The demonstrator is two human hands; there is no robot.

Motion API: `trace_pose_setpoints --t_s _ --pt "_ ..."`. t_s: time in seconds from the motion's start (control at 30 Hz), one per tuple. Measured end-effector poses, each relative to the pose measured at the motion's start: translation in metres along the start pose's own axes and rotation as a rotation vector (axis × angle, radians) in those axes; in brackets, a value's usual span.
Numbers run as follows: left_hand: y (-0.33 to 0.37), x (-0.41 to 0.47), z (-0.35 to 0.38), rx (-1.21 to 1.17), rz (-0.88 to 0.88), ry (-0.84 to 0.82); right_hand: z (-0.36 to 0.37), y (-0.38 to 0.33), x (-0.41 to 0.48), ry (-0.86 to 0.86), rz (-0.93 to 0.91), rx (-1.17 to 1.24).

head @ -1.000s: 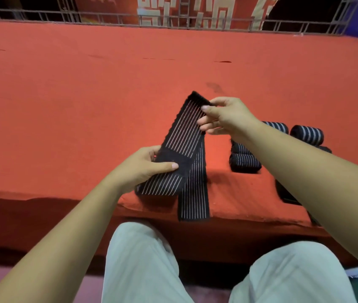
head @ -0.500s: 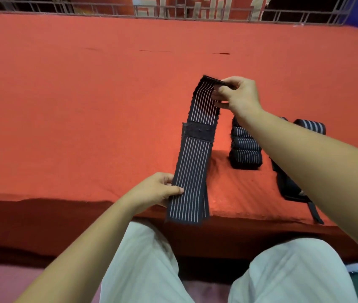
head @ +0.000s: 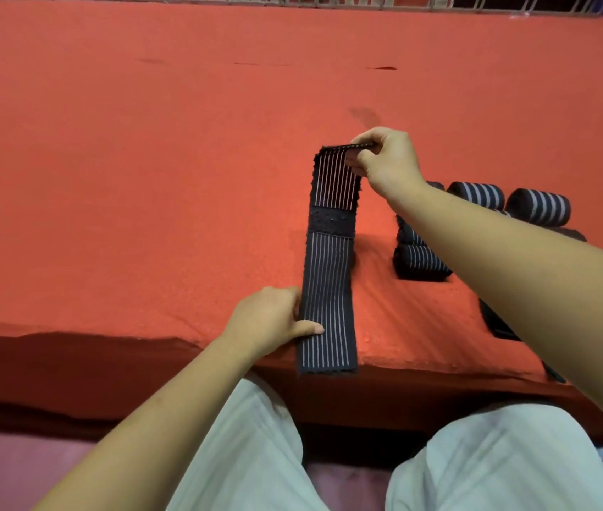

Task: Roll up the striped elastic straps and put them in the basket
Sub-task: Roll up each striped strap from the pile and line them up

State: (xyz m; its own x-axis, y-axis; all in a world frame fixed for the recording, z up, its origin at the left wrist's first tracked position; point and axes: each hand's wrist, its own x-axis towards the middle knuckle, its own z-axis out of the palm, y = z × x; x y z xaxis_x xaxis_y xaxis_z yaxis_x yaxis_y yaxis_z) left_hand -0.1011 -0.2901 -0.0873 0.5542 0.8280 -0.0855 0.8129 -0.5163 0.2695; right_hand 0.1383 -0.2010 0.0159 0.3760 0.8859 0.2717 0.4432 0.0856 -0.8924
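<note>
Rolled striped straps (head: pixel 477 195) lay on the red-covered tabletop (head: pixel 145 178) just right of the stretched striped elastic strap (head: pixel 329 289), partly hidden by the right forearm (head: pixel 513 274). The right hand (head: pixel 388 160) pinched the strap's raised far end in its fingers, and the left hand (head: pixel 267 322) gripped the near end at the tabletop edge. A metal railing (head: pixel 329 0) bordered the far side.

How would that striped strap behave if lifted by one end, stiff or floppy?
Probably floppy: the strap folds over where the right hand pinches its top, and its lower end droops past the table edge. Likely light: a fingertip pinch holds it up. Rolled like the rolled straps nearby, it might roll when nudged.
</note>
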Motion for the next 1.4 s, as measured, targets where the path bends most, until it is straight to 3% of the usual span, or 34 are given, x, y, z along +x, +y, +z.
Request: trace_pose_setpoints --t_s 0.13,0.27,0.4,0.57,0.9,1.07,1.23,1.4 --pt "-0.017 0.006 0.012 0.026 0.162 0.257 0.008 0.016 0.009 0.0 0.01 -0.074" --pt "-0.032 0.024 0.013 0.024 0.332 0.124 0.018 0.031 0.023 -0.012 0.02 -0.103" --pt "-0.039 0.033 0.017 0.027 0.353 0.015 0.034 0.047 0.041 0.009 0.129 -0.077" --pt "-0.039 0.034 0.021 0.043 0.377 0.066 0.055 0.062 0.064 0.032 0.076 -0.253" --pt "-0.04 0.035 0.022 0.037 0.385 0.086 0.071 0.094 0.085 -0.148 0.375 -0.395" --pt "-0.039 0.034 0.023 0.032 0.383 0.093 0.079 0.099 0.083 -0.09 0.395 -0.508" --pt "-0.039 0.034 0.021 0.022 0.383 0.085 0.077 0.085 0.078 -0.019 0.517 -0.237" --pt "-0.041 0.035 0.02 -0.026 0.382 0.078 0.059 0.045 0.059 -0.025 0.365 0.032"
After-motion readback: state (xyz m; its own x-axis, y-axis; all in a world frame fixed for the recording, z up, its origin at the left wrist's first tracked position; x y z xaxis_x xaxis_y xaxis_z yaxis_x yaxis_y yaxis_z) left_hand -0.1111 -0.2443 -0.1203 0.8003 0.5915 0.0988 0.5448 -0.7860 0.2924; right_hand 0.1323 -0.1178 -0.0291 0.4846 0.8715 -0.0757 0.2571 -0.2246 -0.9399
